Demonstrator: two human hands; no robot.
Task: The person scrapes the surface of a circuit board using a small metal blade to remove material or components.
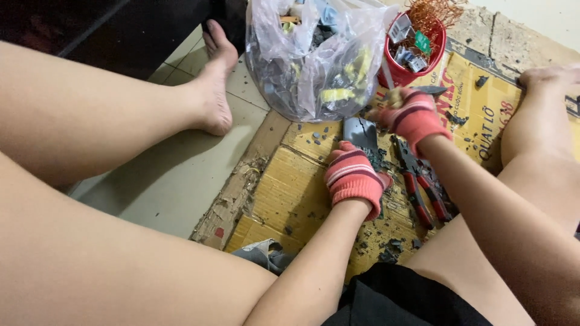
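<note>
Grey slab (pixel 360 133) under left hand (pixel 353 177)

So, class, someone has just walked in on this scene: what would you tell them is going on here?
A person sits on the floor over a sheet of cardboard, wearing red knit gloves. The left hand presses down on a dark grey piece on the cardboard. The right hand grips a small tool just above it. Red-handled pliers lie beside the hands among dark fragments. Behind are a clear plastic bag of scrap parts and a red tub with copper wire.
</note>
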